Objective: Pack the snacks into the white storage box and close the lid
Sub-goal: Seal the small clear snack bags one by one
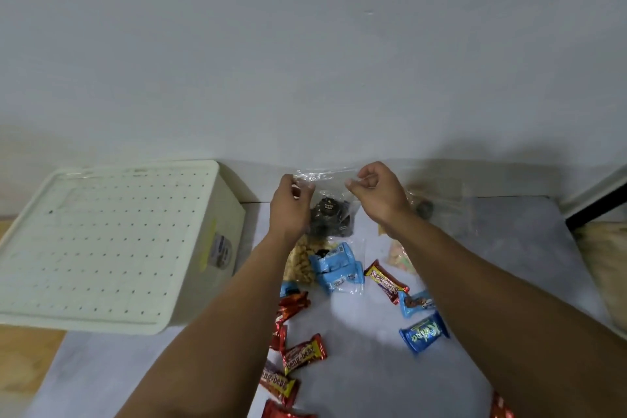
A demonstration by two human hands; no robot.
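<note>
A white perforated-lid plastic storage box (112, 244) sits closed, left of the fingers. Both hands, left hand (290, 205) and right hand (376, 192), pinch the top edge of a clear plastic bag of dark snacks (330, 214). Red and blue wrapped snack packets (303, 353) lie below the fingers.

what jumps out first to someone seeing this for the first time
Both hands, the left hand and the right hand, pinch the top edge of a clear plastic bag holding dark snacks, up by the wall. To the left sits the white storage box with its dotted lid on. Red and blue snack packets lie scattered below.
</note>
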